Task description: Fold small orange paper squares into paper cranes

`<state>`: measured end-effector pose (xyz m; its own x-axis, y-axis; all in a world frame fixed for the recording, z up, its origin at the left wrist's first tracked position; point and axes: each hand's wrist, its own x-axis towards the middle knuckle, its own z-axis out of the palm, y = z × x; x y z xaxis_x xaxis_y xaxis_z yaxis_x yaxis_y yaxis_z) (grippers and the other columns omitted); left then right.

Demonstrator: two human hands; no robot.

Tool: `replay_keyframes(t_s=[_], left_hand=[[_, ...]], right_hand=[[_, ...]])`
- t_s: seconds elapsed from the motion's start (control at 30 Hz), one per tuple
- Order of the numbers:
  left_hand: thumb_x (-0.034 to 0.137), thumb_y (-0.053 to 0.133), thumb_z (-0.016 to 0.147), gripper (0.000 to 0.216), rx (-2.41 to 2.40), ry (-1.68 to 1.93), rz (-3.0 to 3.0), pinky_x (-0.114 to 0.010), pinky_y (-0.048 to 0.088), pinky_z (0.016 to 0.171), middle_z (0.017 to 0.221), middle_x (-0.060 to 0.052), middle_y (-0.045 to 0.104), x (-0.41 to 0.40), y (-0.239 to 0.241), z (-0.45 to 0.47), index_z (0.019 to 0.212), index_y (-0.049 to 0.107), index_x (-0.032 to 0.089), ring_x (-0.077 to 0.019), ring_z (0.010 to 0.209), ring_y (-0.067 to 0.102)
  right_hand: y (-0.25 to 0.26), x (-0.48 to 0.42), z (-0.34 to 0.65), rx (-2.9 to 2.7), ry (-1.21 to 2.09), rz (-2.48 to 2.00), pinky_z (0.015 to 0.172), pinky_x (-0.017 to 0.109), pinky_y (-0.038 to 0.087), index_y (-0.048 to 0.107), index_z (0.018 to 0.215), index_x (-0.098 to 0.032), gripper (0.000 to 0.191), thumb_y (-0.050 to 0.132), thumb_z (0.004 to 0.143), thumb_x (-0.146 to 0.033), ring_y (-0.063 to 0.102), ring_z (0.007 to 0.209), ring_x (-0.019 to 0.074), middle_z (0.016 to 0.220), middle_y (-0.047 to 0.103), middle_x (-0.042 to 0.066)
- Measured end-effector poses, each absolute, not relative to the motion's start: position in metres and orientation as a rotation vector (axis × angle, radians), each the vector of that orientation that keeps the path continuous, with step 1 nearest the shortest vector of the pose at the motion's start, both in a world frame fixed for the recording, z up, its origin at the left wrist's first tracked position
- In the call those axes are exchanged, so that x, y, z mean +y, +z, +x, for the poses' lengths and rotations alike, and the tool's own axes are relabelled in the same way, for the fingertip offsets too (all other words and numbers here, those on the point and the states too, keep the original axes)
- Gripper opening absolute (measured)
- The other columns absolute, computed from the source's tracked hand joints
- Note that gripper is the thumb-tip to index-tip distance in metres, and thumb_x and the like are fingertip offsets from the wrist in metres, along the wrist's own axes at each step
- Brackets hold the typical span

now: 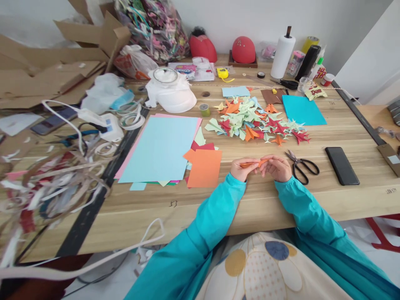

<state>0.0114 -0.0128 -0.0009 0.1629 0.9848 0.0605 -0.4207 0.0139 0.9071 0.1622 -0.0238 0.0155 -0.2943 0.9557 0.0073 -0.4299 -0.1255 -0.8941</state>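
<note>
Between my two hands is a small folded piece of orange paper (261, 162), pinched from both sides just above the table. My left hand (243, 167) grips its left end and my right hand (277, 168) its right end; the fingers partly cover it. Left of my hands lie square sheets of orange paper (204, 168), with red and green pieces partly under them. Beyond my hands spreads a heap of folded paper shapes (240, 116) in pale green, orange, red and blue. Black-handled scissors (301, 166) lie just right of my right hand.
A stack of large light blue sheets (162, 146) lies to the left, and a black phone (342, 166) to the right. Turquoise paper (304, 110) is behind the scissors. Tangled strips (62, 187) and a power strip (111, 128) crowd the far left. A white bottle-like roll (283, 56) stands at the back.
</note>
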Motion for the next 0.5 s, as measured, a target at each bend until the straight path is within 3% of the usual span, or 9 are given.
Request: replay_keyframes(t_s=[0.3,0.5], left_hand=[[0.032,0.081,0.049,0.027,0.764,1.237,0.868,-0.025,0.048,0.041,0.073,-0.007,0.071,-0.0111,-0.001,0.0128,0.068,0.073,0.014,-0.013,0.047,0.059],[0.032,0.082,0.046,0.031,0.782,1.198,0.843,-0.026,0.047,0.039,0.063,-0.006,0.069,-0.0081,-0.001,0.0105,0.068,0.073,0.014,-0.0118,0.039,0.055]], right_hand=[[0.0149,-0.0242,0.1641,-1.019,1.625,-0.722,0.047,0.034,0.051,0.063,0.089,-0.01,0.026,0.053,0.075,-0.03,0.063,0.051,0.02,0.066,0.07,0.01],[0.0146,-0.024,0.1635,-1.027,1.581,-0.797,0.045,0.029,0.049,0.063,0.087,-0.013,0.022,0.064,0.072,-0.029,0.062,0.048,0.0169,0.065,0.07,0.006]])
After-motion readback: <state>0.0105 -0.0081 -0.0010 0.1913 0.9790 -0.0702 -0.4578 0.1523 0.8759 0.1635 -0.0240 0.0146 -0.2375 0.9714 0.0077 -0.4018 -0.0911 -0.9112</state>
